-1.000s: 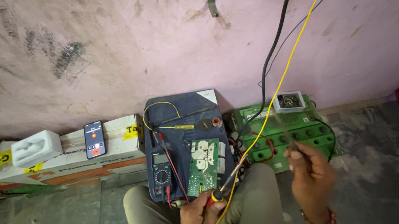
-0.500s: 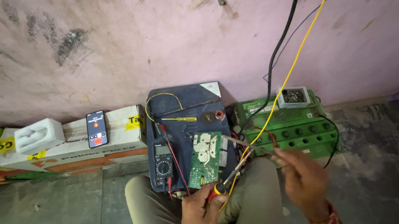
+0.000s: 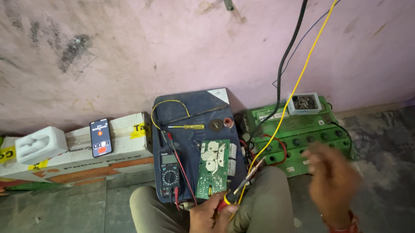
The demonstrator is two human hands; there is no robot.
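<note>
left hand [image 3: 208, 223] grips soldering iron [image 3: 237, 189] at 6 o'clock | right hand [image 3: 331, 183] blurred, grip unclear | flat green circuit board [image 3: 212, 168] at 11 o'clock of iron

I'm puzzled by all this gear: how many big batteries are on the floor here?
2. A dark blue battery sits by the wall, carrying the circuit board and multimeter; a green battery lies right of it. Others may be out of view.

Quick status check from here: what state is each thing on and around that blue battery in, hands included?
Left hand: closed around the soldering iron.
Soldering iron: held, tip raised off the board.
Right hand: blurred; grip cannot be told.
Circuit board: lying flat on the blue battery.
Multimeter: lying flat, leads plugged in.
Phone: screen lit.
Screwdriver: lying loose.
</note>
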